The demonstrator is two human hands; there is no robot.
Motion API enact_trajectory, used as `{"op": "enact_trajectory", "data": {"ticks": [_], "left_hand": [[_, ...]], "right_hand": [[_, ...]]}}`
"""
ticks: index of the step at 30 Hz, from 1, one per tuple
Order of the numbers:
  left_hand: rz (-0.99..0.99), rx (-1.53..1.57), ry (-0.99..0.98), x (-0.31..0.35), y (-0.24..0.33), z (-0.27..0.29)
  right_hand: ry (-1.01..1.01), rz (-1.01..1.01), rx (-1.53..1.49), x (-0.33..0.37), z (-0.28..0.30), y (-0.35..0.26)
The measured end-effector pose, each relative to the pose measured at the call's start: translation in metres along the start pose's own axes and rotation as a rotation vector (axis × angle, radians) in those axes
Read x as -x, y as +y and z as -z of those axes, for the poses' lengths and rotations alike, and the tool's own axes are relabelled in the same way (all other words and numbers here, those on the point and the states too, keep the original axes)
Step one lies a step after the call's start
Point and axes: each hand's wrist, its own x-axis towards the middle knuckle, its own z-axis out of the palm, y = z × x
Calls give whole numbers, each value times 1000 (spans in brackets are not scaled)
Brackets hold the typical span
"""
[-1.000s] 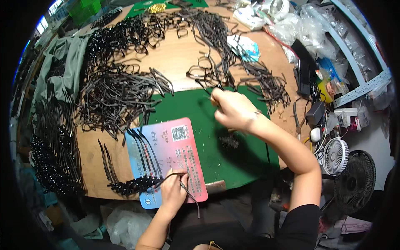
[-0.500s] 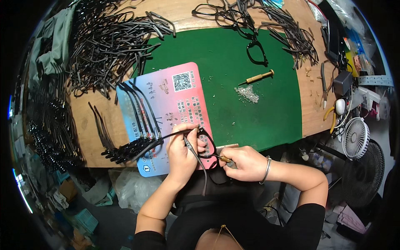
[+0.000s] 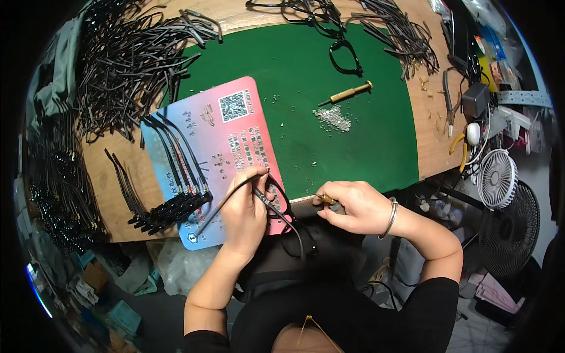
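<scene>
My left hand [image 3: 244, 215] grips a black glasses frame [image 3: 281, 206] with its temple arm [image 3: 226, 197] sticking out to the left, held over the near edge of the table. My right hand [image 3: 353, 206] pinches a small brass screwdriver [image 3: 325, 199] whose tip points at the frame's hinge. Under my left hand lies a pink and blue card [image 3: 226, 138] on the green mat [image 3: 312, 88]. A row of black temple arms [image 3: 176, 176] rests on the card's left side.
A little heap of tiny screws [image 3: 332, 117] and a second brass screwdriver [image 3: 347, 93] lie on the mat, another black frame [image 3: 347, 56] beyond them. Piles of black temple arms [image 3: 129, 65] fill the left and back. Pliers [image 3: 448, 100] and a white fan [image 3: 497, 179] are at right.
My right hand came back from the far pile to the near edge and now holds a screwdriver at the frame. My left hand now grips a frame with its temple arm.
</scene>
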Motion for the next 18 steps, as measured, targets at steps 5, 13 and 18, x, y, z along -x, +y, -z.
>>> {"op": "enact_trajectory", "data": {"ticks": [5,13,18], "left_hand": [[-163,-212,-161,-5,1,11],[-65,-58,-200,4,-6,14],[-103,-141,-117,5,-3,7]], "right_hand": [[41,-6,16,11,12,3],[293,57,550,11,14,-1],[421,96,704,5,2,11]]}}
